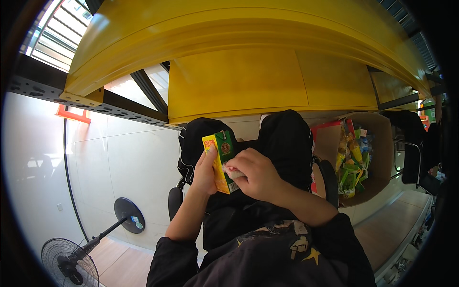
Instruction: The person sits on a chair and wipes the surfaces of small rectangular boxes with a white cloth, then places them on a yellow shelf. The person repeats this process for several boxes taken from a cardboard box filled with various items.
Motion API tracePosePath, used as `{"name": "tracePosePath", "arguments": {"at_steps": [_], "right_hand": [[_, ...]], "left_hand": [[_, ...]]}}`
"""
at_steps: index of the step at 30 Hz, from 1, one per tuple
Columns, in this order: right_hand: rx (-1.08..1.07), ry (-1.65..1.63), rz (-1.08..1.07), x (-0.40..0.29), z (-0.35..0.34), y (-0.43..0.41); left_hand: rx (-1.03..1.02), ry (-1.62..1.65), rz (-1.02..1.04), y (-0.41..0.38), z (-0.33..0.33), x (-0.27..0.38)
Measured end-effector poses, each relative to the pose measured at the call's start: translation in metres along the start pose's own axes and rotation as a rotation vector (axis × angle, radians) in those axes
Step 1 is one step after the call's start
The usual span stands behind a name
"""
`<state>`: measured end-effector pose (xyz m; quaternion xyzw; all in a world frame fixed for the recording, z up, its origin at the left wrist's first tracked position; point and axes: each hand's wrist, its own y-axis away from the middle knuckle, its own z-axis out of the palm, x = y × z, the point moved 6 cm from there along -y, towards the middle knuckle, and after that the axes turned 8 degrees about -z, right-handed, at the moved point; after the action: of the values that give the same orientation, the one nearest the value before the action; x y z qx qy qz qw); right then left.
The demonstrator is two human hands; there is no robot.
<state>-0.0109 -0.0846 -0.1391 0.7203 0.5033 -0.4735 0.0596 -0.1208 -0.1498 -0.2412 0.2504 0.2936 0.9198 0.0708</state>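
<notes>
Above my lap, my left hand (205,171) grips a yellow and green drink carton (225,149), its thumb on the yellow face. The carton is tilted and bears writing and a round emblem on the green side. My right hand (259,175) pinches a crumpled pinkish-white cloth (233,171) against the carton's green side. My fingers partly hide the cloth and the lower part of the carton. Below both hands are my knees in black trousers (287,140).
A yellow metal shelf unit (236,82) spans the area before me. On the right stands a cardboard box (381,158) of bottles and cartons (353,161). Chair armrests (328,179) flank me. A black pedestal fan (71,263) stands lower left, near a dark cable (68,161).
</notes>
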Motion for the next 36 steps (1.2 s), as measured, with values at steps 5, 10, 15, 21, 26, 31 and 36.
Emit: {"name": "tracePosePath", "arguments": {"at_steps": [5, 10, 15, 21, 26, 31, 36], "right_hand": [[-0.052, -0.045, -0.013, -0.004, 0.005, 0.007], [-0.109, -0.046, -0.123, -0.013, 0.001, 0.007], [-0.176, -0.057, -0.217, -0.017, -0.006, 0.005], [-0.096, -0.071, -0.165, -0.017, -0.012, -0.001], [-0.104, -0.069, -0.18, -0.018, -0.009, -0.002], [-0.127, -0.056, -0.178, -0.015, -0.011, -0.002], [-0.108, -0.001, -0.183, -0.015, -0.012, -0.008]], "left_hand": [[0.058, -0.008, 0.019, 0.002, 0.003, 0.008], [0.059, 0.029, -0.004, 0.004, 0.014, 0.012], [0.018, 0.143, -0.016, 0.002, 0.011, 0.015], [-0.078, 0.196, 0.059, 0.005, 0.024, 0.024], [-0.119, 0.185, 0.076, 0.004, 0.022, 0.024], [-0.137, 0.159, 0.075, 0.004, 0.024, 0.023], [-0.224, 0.262, 0.046, 0.001, 0.022, 0.016]]}}
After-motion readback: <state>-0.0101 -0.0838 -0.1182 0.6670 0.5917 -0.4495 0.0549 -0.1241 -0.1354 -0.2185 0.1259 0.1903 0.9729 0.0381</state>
